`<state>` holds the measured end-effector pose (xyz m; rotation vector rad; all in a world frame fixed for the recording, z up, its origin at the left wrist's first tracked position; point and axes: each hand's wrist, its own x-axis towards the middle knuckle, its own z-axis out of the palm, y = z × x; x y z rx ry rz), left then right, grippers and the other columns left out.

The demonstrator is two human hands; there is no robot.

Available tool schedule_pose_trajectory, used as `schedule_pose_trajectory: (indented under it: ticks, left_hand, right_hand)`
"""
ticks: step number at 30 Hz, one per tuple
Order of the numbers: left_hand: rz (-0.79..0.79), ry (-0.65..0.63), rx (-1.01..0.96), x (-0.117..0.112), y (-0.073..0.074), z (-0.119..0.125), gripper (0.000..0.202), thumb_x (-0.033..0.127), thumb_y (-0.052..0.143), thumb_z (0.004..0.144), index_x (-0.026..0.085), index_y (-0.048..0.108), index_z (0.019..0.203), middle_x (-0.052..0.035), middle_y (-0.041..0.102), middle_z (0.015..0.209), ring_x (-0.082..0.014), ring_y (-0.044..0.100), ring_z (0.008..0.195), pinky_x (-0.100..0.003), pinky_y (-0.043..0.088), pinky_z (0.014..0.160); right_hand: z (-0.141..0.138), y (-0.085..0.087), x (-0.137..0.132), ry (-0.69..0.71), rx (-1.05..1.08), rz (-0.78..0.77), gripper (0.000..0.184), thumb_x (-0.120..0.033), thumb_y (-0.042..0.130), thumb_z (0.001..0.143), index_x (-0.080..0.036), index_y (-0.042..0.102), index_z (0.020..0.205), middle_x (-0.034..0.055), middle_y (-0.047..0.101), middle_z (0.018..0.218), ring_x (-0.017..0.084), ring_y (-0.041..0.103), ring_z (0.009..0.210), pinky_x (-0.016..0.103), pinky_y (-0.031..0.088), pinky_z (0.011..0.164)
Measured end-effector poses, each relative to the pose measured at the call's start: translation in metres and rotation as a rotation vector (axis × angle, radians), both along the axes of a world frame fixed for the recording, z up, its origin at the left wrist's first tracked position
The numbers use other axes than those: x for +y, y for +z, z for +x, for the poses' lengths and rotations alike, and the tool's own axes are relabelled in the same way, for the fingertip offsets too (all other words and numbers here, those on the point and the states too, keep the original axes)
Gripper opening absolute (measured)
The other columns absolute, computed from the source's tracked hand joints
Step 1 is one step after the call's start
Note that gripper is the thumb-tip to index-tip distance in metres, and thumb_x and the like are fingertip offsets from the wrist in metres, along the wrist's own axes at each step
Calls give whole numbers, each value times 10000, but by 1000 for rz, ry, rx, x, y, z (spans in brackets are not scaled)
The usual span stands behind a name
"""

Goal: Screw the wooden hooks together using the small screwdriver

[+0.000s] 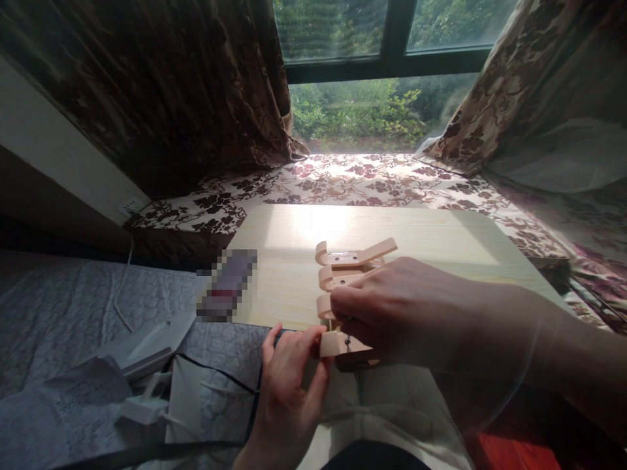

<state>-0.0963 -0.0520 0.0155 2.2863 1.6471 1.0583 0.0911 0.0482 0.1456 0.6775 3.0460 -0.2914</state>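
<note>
Several pale wooden pieces with curled ends and dark screws stand in a row near the front edge of a wood-grain table (289,287). The farthest wooden piece (345,254) has a slanted arm rising to the right. My left hand (291,375) pinches the blunt end of the nearest wooden piece (330,344) between thumb and fingers. Above that piece, my right hand (396,307) has its fingers curled in and pointing down, close to a screw (347,341). Whatever those fingers hold is hidden. The right hand also covers much of the row.
A pixelated flat object (228,287) lies at the table's left edge. On the grey quilted bed (63,307) to the left are a white charger (147,401) and cables. A floral-covered window ledge (343,176) lies behind the table, between patterned curtains (220,85).
</note>
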Motion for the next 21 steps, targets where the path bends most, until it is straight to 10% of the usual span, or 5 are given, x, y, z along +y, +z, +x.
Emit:
schedule_pose_trajectory:
  ticks: [21]
  left_hand:
    - [-28,-1,0,0,-1,0,304,136,519,896,250,479,1175,14,666,922,-163,631,881,-452,269,1081]
  right_hand:
    - [1,3,-2,9,26,10,96,-278,563,899,-189,568,933,32,621,778,126,518,641,251,280,559]
